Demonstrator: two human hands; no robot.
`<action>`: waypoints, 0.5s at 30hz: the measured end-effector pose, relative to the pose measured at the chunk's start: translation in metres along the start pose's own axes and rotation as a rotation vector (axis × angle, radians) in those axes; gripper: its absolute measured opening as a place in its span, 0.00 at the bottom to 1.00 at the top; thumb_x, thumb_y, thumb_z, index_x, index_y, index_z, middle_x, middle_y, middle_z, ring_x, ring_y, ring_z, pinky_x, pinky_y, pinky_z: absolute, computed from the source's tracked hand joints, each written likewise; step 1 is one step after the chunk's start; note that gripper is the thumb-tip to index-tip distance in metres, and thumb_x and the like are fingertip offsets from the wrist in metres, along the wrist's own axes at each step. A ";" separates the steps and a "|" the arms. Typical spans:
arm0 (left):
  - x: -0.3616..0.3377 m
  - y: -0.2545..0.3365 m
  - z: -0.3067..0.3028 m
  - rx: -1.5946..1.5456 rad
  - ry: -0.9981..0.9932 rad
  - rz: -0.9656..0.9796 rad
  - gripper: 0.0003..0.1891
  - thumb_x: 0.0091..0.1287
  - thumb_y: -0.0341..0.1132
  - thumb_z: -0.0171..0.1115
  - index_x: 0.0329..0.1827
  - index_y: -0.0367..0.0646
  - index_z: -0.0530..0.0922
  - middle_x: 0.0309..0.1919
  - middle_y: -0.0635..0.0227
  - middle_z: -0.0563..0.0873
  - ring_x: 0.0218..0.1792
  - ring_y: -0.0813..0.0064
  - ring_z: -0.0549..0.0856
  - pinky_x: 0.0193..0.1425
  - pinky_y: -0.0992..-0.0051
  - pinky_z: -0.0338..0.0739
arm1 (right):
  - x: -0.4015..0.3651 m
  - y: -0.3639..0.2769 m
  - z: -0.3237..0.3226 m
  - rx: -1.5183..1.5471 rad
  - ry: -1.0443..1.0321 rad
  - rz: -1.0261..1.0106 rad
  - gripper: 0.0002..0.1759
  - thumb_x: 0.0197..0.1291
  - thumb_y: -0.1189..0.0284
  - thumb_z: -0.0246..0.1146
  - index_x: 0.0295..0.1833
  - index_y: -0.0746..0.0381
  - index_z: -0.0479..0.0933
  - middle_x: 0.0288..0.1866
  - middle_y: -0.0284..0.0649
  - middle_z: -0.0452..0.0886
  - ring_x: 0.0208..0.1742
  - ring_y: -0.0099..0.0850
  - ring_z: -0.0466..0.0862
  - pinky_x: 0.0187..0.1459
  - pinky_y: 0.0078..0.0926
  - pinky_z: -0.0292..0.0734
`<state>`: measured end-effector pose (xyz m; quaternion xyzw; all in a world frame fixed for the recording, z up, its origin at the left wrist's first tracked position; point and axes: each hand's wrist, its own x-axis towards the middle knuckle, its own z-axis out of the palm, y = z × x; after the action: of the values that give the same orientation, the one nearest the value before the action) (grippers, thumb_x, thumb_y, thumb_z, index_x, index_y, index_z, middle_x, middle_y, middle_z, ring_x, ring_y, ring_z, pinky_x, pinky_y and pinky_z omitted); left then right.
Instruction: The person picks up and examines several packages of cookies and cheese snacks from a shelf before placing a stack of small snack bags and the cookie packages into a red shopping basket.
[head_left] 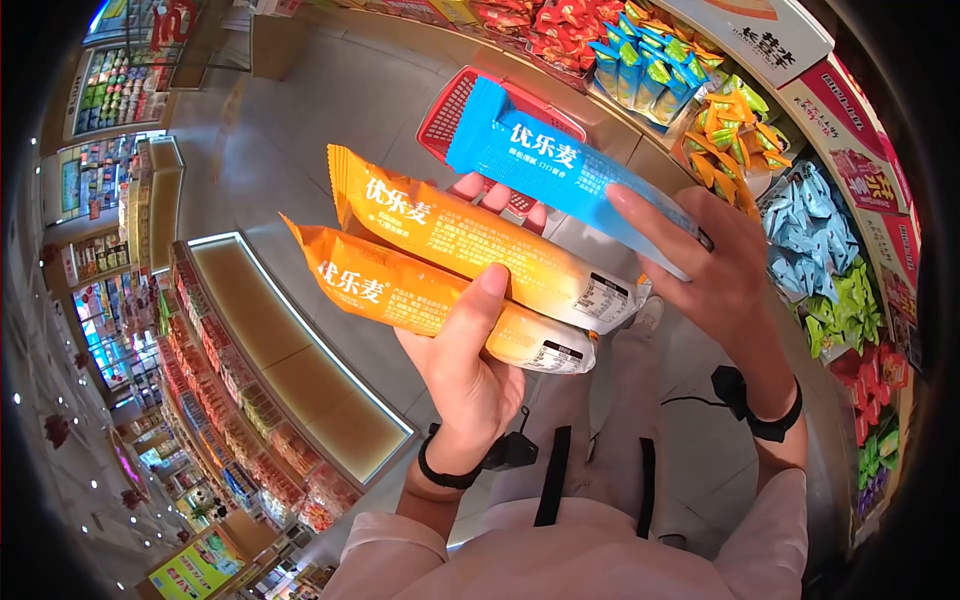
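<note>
My left hand (462,375) grips two long orange snack packets side by side, its thumb on top and its fingertips showing beyond the far edge. The upper orange snack packet (450,235) partly overlaps the lower orange snack packet (400,290). Both carry white Chinese lettering and a printed label at the near end. My right hand (705,265) is closed around the near end of a blue snack packet (540,155), which is held just beyond the orange ones. A black band with a small device circles each wrist.
Below the packets, a red plastic basket (445,125) is partly hidden. To the right, a curved display holds heaps of wrapped snacks, including light blue packets (810,230) and orange packets (730,130). A lit counter (300,350) with stocked shelves stands left, across the tiled floor (300,150).
</note>
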<state>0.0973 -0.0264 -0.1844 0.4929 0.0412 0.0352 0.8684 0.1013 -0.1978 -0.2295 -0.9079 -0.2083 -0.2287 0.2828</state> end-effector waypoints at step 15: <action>0.003 0.001 -0.004 -0.023 0.042 -0.028 0.32 0.54 0.18 0.55 0.63 0.37 0.56 0.57 0.55 0.67 0.58 0.65 0.71 0.62 0.59 0.68 | -0.002 0.005 0.005 -0.015 -0.026 0.001 0.40 0.26 0.73 0.67 0.57 0.41 0.75 0.24 0.31 0.57 0.19 0.24 0.66 0.20 0.23 0.65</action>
<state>0.1000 -0.0222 -0.1855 0.4815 0.0658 0.0336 0.8733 0.1035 -0.1988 -0.2362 -0.9131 -0.2098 -0.2180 0.2733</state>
